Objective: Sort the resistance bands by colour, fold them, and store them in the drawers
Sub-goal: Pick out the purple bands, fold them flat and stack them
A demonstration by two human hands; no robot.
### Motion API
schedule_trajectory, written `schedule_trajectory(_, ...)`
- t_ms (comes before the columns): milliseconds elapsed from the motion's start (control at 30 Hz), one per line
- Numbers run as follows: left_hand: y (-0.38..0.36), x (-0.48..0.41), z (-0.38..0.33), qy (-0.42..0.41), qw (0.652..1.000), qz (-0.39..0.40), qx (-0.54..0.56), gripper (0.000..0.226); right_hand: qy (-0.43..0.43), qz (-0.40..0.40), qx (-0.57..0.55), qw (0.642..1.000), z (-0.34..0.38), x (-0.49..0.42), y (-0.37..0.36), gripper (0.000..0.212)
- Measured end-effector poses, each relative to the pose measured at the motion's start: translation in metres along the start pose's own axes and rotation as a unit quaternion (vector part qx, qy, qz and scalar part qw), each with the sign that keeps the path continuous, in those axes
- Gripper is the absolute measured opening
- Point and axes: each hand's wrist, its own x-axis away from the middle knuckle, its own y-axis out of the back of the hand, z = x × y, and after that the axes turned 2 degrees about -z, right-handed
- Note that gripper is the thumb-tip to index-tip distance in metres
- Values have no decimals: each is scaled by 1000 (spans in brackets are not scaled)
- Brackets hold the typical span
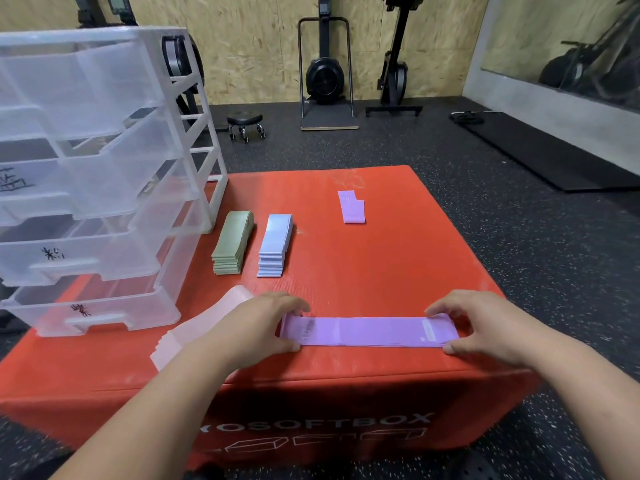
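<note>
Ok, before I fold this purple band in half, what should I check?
1. Purple band lies flat and straight on the red box: ok.
2. Left hand and right hand each pinch one end: ok.
3. Pink stack clear of the left forearm: not ok, the forearm passes over it.
4. Folded purple band at the far side, ready to stack onto: ok.
5. Which drawer of the drawer unit takes purple: cannot tell, labels unreadable.

I see a lilac band on an orange-red counter with white lettering on its front. The green stack is sage, the blue stack pale, the pink stack very pale. The drawers are clear plastic with black scrawl; the floor is black, flecked white.
</note>
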Motion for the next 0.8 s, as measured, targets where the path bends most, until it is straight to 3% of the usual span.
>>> schedule_trajectory(167,6,-9,1,-5,1000,29,8,69,-3,29,-31,999,4,-12,9,64)
schedule_trajectory(367,10,-47,-4,3,1000,-1,7,58,-19,-84,-40,995,35,-68,21,47)
schedule_trajectory(500,-4,-79,-5,6,1000,-18,18,55,-35,-120,-32,992,56,-127,1,54)
schedule_trajectory(800,-39,-119,-1,-5,998,-31,-56,53,-109,-55,84,989,82,-240,-33,69)
